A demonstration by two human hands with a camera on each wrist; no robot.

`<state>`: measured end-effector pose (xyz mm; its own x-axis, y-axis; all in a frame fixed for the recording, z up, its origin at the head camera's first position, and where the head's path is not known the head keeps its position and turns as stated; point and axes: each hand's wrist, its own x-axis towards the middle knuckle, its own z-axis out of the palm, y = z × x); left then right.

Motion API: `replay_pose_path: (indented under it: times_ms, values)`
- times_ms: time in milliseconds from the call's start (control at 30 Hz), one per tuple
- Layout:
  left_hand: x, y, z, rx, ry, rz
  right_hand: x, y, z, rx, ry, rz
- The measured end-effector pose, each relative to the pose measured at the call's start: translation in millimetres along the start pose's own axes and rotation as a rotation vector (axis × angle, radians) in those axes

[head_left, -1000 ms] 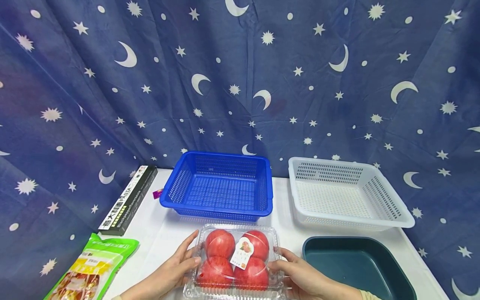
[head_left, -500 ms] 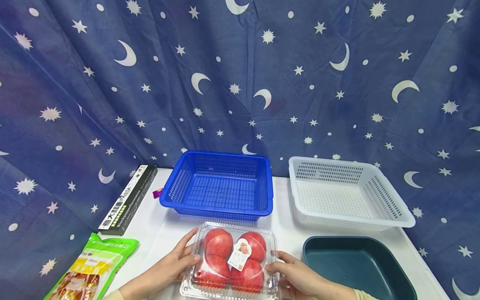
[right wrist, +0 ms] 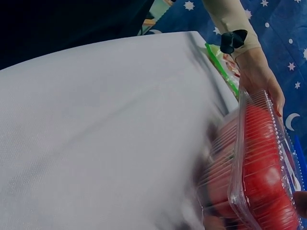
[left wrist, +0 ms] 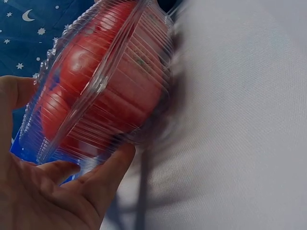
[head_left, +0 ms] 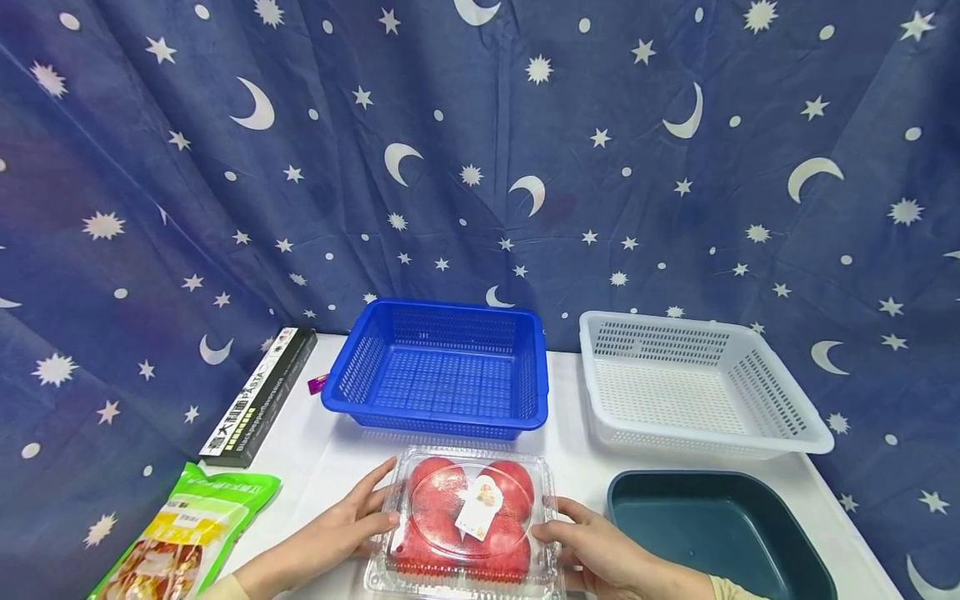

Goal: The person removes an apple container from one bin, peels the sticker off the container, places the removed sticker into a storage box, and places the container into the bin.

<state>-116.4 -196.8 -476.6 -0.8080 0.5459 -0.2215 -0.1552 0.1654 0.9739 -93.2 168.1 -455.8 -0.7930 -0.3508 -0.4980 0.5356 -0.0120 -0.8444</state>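
Observation:
A clear plastic clamshell box point(head_left: 465, 521) of red tomatoes with a small label on its lid is lifted off the white table point(head_left: 315, 454), its near side tipped up. My left hand point(head_left: 352, 525) grips its left side and my right hand point(head_left: 592, 550) grips its right side. In the left wrist view the box point(left wrist: 100, 81) hangs above the cloth, my left hand's fingers point(left wrist: 110, 172) curled under it. The right wrist view shows the box point(right wrist: 254, 172) from below, with the left hand point(right wrist: 259, 76) on its far side.
A blue basket point(head_left: 442, 371) sits just behind the box and a white basket point(head_left: 690, 387) to its right. A dark teal tray point(head_left: 712, 533) lies at front right. A black pasta box point(head_left: 258, 396) and a green food pouch point(head_left: 187, 533) lie at left.
Both hands have raised the tomato box off the table and tilted its lid toward the camera. Nothing else has moved.

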Motion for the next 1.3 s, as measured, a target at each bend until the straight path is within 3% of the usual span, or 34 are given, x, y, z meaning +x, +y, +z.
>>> replay_pose_path:
  times_ms: [333, 567, 833, 1000, 1300]
  values:
    - [-1.2, -2.0, 1.9, 0.108, 0.069, 0.048, 1, 1, -3, -0.034, -0.001, 0.004]
    - [-7.8, -4.4, 4.3, 0.293, 0.158, 0.136, 2, 1, -3, -0.052, 0.005, 0.016]
    - [-10.6, -10.8, 7.1, 0.397, 0.098, 0.374, 2, 1, -3, -0.051, 0.007, 0.014]
    - [-11.2, -15.1, 7.0, 0.436, 0.055, 0.475, 2, -2, -2, -0.084, 0.033, 0.019]
    - [-11.3, -19.1, 8.5, 0.439, 0.077, 0.487, 5, -9, 1, -0.184, 0.127, 0.019]
